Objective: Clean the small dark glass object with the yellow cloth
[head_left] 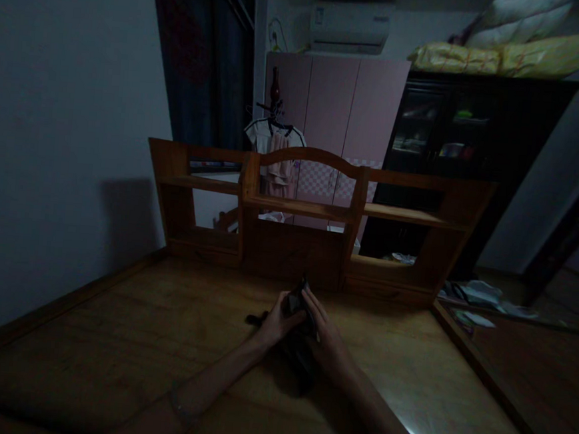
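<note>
Both of my hands meet over the middle of a wooden surface [124, 338]. My left hand [277, 323] and my right hand [324, 337] are closed on a small dark cloth [299, 303], pinched between them. Part of the cloth hangs down in shadow between my wrists, and a dark strip of it sticks out to the left. The room is dim, so the cloth's shape is hard to make out.
A wooden shelf unit [303, 208] with an arched top stands along the far edge of the surface. Behind it are a pink wardrobe [350, 111], a hanging garment [275, 142] and a dark glass cabinet [456, 136]. Clutter lies on the floor [483, 299] at the right.
</note>
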Demonstrator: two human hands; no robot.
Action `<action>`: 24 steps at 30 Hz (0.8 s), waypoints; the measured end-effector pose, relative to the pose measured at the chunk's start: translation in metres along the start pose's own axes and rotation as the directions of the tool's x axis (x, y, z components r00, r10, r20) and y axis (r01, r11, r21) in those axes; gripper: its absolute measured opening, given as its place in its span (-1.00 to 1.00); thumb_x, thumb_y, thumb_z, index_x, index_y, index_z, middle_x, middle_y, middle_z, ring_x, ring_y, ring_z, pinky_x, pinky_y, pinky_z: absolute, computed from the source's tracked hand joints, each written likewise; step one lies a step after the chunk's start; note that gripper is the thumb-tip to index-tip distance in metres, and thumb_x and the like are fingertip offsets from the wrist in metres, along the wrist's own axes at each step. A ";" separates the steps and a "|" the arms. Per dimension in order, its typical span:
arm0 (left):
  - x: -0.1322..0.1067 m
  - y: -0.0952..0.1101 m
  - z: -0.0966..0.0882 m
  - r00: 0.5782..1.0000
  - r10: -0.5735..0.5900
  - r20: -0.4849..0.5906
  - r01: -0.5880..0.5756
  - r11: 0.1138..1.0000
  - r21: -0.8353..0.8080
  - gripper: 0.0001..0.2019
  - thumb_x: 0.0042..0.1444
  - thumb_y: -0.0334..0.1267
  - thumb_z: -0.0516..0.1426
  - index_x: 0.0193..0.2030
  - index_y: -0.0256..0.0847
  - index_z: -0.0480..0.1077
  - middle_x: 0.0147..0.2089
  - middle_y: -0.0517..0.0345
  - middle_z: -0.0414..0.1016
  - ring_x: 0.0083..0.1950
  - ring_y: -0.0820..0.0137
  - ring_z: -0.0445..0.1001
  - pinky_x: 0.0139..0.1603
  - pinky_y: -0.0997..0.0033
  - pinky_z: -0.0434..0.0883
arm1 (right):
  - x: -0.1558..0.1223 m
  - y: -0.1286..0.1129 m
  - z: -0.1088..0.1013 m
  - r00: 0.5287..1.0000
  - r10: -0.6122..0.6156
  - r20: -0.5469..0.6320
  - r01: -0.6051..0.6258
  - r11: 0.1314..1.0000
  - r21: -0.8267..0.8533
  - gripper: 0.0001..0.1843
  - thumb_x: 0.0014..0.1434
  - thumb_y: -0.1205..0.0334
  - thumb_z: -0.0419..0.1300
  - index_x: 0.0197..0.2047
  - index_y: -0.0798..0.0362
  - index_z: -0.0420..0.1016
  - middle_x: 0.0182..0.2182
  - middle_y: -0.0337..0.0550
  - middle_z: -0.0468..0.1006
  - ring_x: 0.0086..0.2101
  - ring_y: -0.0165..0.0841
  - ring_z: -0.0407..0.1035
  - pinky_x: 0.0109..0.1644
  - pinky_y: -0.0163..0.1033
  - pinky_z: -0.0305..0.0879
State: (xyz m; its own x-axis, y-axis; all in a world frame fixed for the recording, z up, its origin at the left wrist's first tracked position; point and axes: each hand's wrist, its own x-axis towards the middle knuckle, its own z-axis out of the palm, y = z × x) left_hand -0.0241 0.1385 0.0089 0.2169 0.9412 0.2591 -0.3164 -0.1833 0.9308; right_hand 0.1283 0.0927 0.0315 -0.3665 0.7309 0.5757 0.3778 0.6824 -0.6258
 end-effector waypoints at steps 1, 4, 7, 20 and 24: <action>0.000 -0.001 0.000 1.000 -0.011 -0.021 0.010 1.000 -0.017 -0.46 -0.16 -0.09 0.34 -0.04 -0.20 0.30 -0.10 0.05 0.47 -0.05 0.28 0.43 0.02 0.30 0.33 | 0.000 0.000 0.000 1.000 -0.007 -0.003 0.007 1.000 -0.005 -0.07 -0.03 0.62 -0.02 0.35 -0.18 -0.12 0.34 -0.28 -0.07 0.28 -0.27 -0.09 0.33 0.04 -0.04; 0.001 -0.004 -0.001 0.997 -0.047 -0.064 0.043 0.996 -0.072 -0.47 -0.17 -0.07 0.34 -0.06 -0.21 0.34 -0.11 0.06 0.48 -0.06 0.27 0.45 0.00 0.31 0.34 | 0.000 0.001 0.000 1.000 -0.022 -0.008 0.022 1.000 -0.018 -0.05 -0.06 0.64 -0.03 0.35 -0.18 -0.10 0.32 -0.27 0.01 0.27 -0.27 -0.05 0.32 0.05 -0.01; 0.001 -0.008 -0.002 0.992 -0.104 -0.077 0.097 0.990 -0.099 -0.47 -0.12 -0.02 0.30 -0.03 -0.21 0.36 -0.12 0.04 0.50 -0.11 0.25 0.49 -0.06 0.30 0.38 | -0.001 0.000 -0.002 1.000 -0.023 0.000 0.023 0.999 -0.025 -0.05 -0.08 0.65 -0.05 0.34 -0.17 -0.07 0.29 -0.28 0.07 0.25 -0.28 0.01 0.30 0.03 0.03; 0.001 -0.013 -0.002 0.951 -0.308 0.022 0.299 0.901 -0.314 -0.44 0.03 0.16 0.13 -0.03 -0.30 0.39 -0.23 -0.02 0.55 -0.23 0.26 0.53 -0.16 0.33 0.42 | -0.003 0.017 -0.002 0.998 -0.004 -0.061 0.001 0.999 -0.051 -0.19 -0.11 0.62 -0.02 0.20 -0.13 0.28 0.11 -0.30 0.39 0.06 -0.21 0.34 0.13 0.00 0.32; 0.004 -0.015 -0.003 0.940 -0.338 0.056 0.332 0.862 -0.382 -0.49 0.06 0.12 0.13 -0.06 -0.29 0.40 -0.24 -0.01 0.56 -0.26 0.29 0.53 -0.16 0.35 0.42 | -0.004 0.017 -0.003 0.998 0.036 -0.058 -0.041 0.995 -0.090 -0.23 -0.09 0.61 0.01 0.18 -0.14 0.32 0.07 -0.27 0.44 -0.01 -0.18 0.40 0.04 -0.04 0.39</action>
State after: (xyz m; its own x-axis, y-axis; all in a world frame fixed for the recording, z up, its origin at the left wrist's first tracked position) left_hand -0.0217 0.1455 -0.0048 0.3620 0.9305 -0.0564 -0.5534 0.2632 0.7902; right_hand 0.1383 0.1017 0.0201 -0.3026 0.7546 0.5823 0.4676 0.6498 -0.5992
